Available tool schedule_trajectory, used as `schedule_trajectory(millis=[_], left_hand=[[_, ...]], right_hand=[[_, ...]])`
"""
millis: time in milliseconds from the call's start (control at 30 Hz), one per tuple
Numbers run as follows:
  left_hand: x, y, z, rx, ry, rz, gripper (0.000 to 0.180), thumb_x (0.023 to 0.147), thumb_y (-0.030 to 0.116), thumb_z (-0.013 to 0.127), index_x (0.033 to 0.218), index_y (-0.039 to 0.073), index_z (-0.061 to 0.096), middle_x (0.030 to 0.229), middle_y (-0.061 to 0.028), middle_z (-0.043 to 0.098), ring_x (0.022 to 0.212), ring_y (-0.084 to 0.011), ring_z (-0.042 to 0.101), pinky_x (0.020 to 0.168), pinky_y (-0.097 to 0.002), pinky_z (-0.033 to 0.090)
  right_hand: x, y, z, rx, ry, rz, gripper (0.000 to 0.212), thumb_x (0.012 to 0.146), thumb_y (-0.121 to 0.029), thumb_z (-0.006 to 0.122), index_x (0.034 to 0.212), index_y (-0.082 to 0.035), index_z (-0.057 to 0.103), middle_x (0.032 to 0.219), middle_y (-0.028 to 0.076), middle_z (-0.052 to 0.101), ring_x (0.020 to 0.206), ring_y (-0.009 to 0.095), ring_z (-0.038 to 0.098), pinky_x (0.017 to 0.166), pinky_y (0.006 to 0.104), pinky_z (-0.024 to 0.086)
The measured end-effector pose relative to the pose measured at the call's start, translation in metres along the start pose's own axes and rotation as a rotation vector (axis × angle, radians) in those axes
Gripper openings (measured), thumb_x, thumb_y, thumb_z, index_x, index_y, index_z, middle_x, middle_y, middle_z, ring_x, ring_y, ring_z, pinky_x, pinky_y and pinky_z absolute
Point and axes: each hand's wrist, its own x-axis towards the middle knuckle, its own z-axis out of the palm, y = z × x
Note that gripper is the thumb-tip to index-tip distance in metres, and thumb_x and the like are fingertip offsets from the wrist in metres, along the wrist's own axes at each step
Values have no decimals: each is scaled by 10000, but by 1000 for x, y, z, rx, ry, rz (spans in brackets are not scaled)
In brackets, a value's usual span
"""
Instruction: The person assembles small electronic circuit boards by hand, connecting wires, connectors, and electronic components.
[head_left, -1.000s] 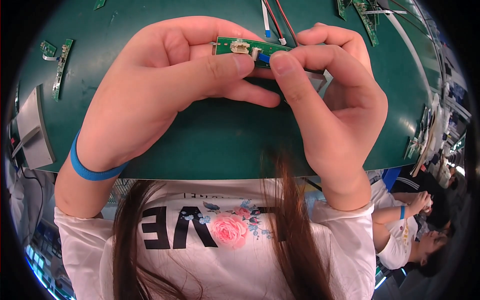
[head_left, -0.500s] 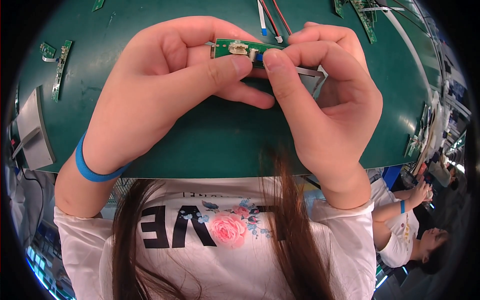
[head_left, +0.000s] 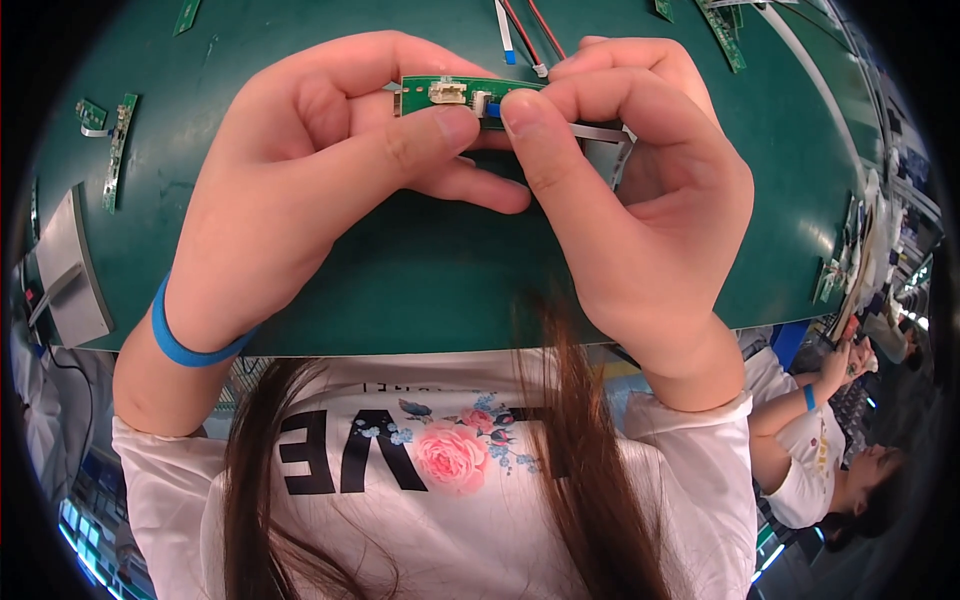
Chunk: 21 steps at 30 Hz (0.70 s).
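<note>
Well, the green board: it sat raised between my two hands, toward the far side, its long edge running left to right.
Left hand: closed on the board's left part, my thumb on the near side and fingers behind.
Right hand: narrow, thumb and forefinger pinched at the blue tab on the board's right part; whether they gripped the board too, I could not tell.
White socket: it stood on the board, just left of the smaller connector, which the blue tab met.
Grey strip: it showed beside my right fingers, reaching toward the palm.
Red and black wires: they lay beyond my hands on the green table, ending in a white plug, with a white ribbon just to their left.
Small boards: two lay far left, joined by a short pale ribbon.
Metal plate: it rested at the left edge, nearer me.
Co-worker: seated at the near right.
</note>
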Motion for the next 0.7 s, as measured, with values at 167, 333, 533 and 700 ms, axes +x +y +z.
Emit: schedule_trajectory(millis=[167, 333, 533, 700], left_hand=[[-2, -2, 2, -63, 6, 14, 254, 929, 64, 482, 1147, -65, 495, 1037, -158, 633, 919, -249, 662, 846, -302, 518], [-2, -3, 0, -9, -8, 10, 255, 932, 69, 483, 1148, -66, 493, 1034, -158, 633, 924, -243, 659, 852, -307, 519], [-3, -5, 0, 39, 9, 61, 231, 921, 50, 497, 1118, -69, 517, 1005, -149, 642, 896, -224, 664, 823, -308, 533], [-3, -8, 4, 38, 62, 116, 223, 905, 20, 518, 1109, -69, 525, 979, -130, 651, 867, -210, 669, 802, -298, 540]], right_hand=[[5, -13, 6, -287, -40, 101, 89, 773, 31, 685, 835, 39, 622, 933, 89, 556, 930, 169, 523, 833, 273, 411], [1, -6, 4, -85, -6, 74, 86, 773, 31, 683, 834, 37, 623, 931, 90, 556, 932, 166, 520, 825, 265, 411], [0, 7, 1, -328, -69, -3, 82, 758, 33, 686, 815, 30, 628, 920, 91, 556, 931, 170, 521, 819, 265, 416], [4, -8, 11, -394, -64, 22, 81, 751, 26, 694, 801, 13, 632, 910, 93, 559, 928, 183, 525, 818, 275, 423]])
